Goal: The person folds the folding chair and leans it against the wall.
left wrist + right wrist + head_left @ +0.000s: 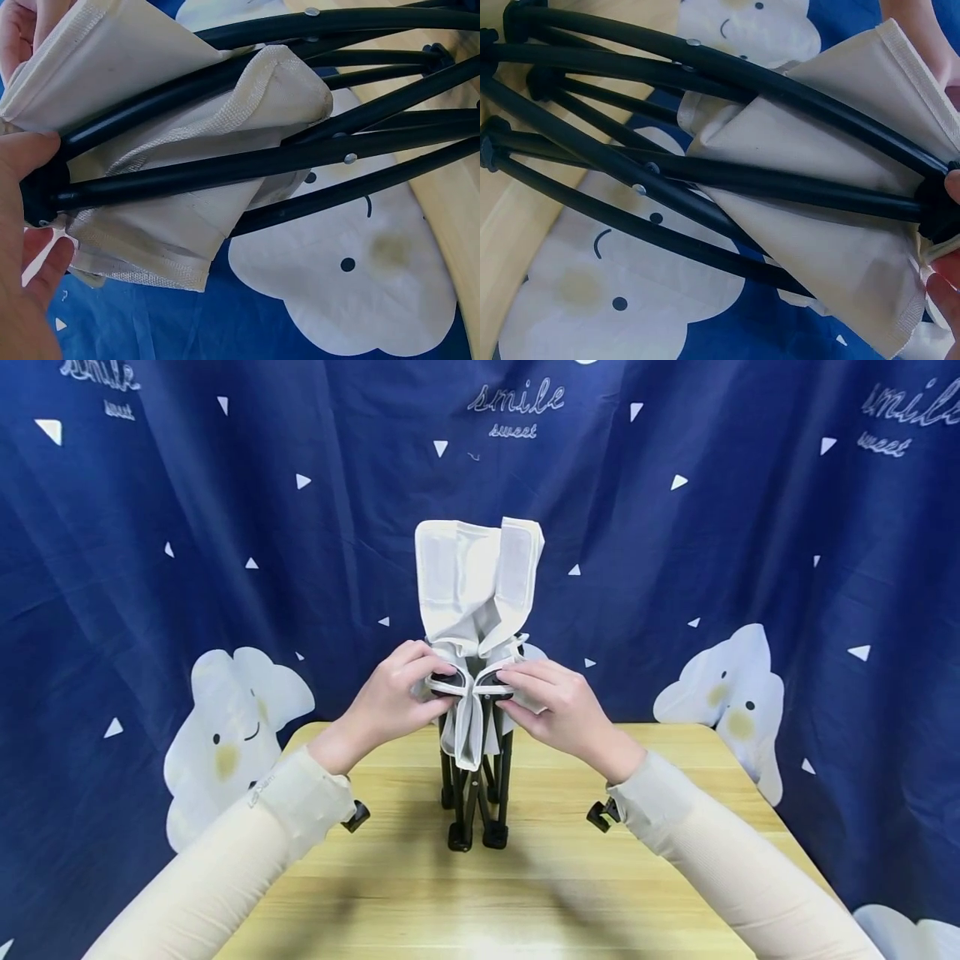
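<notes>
1. As seen in the head view, the stool point(468, 727) is stood at the centre of the frame, its feet point(495, 837) set on the table point(615, 877), long axis close to upright.
2. Key relation, by judgement: at the top of the bunched legs point(504, 777), the left cap point(45, 195) and right cap point(937, 210) are set side by side, just apart, with edges of pale cloth point(455, 568) between. Any shift of one cap would probably be felt at the other.
3. By the left hand point(397, 693), the left cap is pinched, fingers above and thumb below in the head view.
4. By the right hand point(558, 697), the right cap is pinched in much the same way, mirrored.
5. From the grip, the legs are directed down toward the lower centre of the frame. Cloth is stood above the grip, toward upper centre; a folded part is hung below, in front of the legs.
6. Neither hand can be called nearer: the stool is touched by both, one from each side.
7. Pose: left sleeve point(217, 852) and right sleeve point(750, 852) are slanted inward from the lower left and lower right; both hands are held at nearly equal height.
</notes>
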`<action>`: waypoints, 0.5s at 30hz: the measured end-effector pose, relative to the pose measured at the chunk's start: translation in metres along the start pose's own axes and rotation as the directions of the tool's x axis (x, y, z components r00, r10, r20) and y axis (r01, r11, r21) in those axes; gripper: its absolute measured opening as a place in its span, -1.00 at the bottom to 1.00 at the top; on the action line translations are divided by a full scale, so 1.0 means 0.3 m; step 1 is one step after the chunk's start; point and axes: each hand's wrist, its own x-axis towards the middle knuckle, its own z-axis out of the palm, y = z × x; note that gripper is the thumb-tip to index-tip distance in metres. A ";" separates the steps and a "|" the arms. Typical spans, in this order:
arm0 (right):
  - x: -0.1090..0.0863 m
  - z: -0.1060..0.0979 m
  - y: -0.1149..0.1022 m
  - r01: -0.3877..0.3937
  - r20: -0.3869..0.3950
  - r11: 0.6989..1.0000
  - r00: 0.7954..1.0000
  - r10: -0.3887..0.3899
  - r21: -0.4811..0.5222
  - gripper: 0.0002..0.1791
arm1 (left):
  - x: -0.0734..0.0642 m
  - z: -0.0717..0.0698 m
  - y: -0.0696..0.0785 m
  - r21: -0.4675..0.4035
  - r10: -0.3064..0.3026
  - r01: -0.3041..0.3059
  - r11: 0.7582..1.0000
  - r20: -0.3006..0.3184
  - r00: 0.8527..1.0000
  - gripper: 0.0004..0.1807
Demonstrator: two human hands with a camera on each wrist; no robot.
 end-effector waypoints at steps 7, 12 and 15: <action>0.005 -0.012 -0.004 -0.016 0.030 1.000 0.999 0.016 -0.017 -0.54 | -0.011 -0.006 0.000 0.001 -0.011 0.011 1.000 -0.002 1.000 -0.63; 0.000 -0.020 -0.004 -0.019 0.036 1.000 0.999 0.020 -0.023 -0.53 | -0.024 -0.013 0.000 0.010 -0.018 0.018 1.000 0.001 1.000 -0.59; -0.006 -0.026 -0.001 -0.018 0.031 0.999 0.999 0.020 -0.042 -0.51 | -0.034 -0.022 -0.005 0.013 -0.032 0.032 0.999 -0.004 0.999 -0.55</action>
